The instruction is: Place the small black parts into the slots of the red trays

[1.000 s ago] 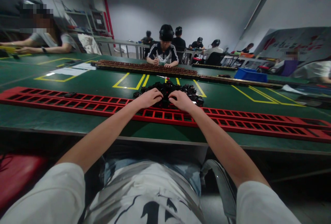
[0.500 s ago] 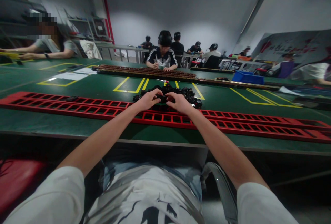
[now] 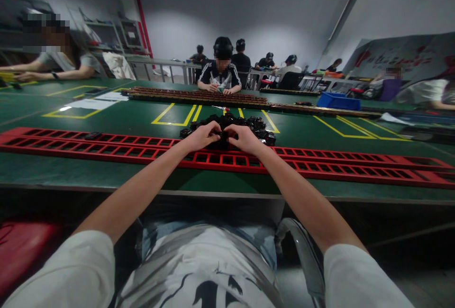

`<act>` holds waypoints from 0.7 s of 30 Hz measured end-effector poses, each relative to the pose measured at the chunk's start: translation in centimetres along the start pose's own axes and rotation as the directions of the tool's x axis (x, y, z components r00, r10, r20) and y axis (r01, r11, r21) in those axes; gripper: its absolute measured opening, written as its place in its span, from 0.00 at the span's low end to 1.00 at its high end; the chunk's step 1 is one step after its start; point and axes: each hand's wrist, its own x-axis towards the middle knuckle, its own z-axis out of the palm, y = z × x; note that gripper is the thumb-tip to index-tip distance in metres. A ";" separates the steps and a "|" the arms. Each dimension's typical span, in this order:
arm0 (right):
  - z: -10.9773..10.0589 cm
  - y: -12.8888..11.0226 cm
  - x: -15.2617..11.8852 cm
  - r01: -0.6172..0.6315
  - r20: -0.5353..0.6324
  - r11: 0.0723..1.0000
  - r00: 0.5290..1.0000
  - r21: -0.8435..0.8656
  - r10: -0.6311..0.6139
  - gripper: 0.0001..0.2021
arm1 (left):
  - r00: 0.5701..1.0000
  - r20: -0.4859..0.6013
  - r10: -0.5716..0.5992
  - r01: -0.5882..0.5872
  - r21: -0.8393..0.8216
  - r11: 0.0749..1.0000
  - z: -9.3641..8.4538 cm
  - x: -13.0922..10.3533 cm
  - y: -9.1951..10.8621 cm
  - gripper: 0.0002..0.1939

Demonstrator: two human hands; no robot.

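My left hand (image 3: 205, 136) and my right hand (image 3: 243, 138) meet fingertip to fingertip over the table. Both have their fingers bent in a pinch around a small black part (image 3: 222, 139), whose details are too dark to make out. Right behind them lies a heap of black parts (image 3: 261, 124), partly hidden by my hands. Under my wrists run two long red slotted frames (image 3: 232, 161), side by side across the table. One black piece (image 3: 93, 135) rests on the rear frame, far to the left.
Across the green table (image 3: 142, 125), brown slotted strips (image 3: 199, 95) lie stacked before a seated person (image 3: 222, 73). A blue bin (image 3: 337, 101) stands at the right, white papers (image 3: 101, 101) at the left. Another person (image 3: 60, 61) sits at the far left.
My fingertips have drawn slightly closer together around the black part. The whole view has shifted a little; the frames and the heap lie as before.
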 end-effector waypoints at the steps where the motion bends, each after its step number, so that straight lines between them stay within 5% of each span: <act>1: 0.0 0.0 0.0 -0.002 0.004 1.000 1.000 0.005 0.002 0.16 | 1.000 0.004 -0.001 0.001 0.003 1.000 0.1 0.0 -0.1 0.11; 15: -0.2 -0.3 -0.2 -0.074 -0.002 0.995 0.997 0.074 0.074 0.05 | 0.998 0.064 -0.005 0.001 0.070 0.998 0.2 0.0 -0.6 0.13; 21: -0.4 -0.2 -0.1 -0.071 -0.036 0.996 0.997 0.048 0.072 0.04 | 0.983 0.180 -0.027 0.007 0.107 0.994 0.3 0.0 -0.7 0.15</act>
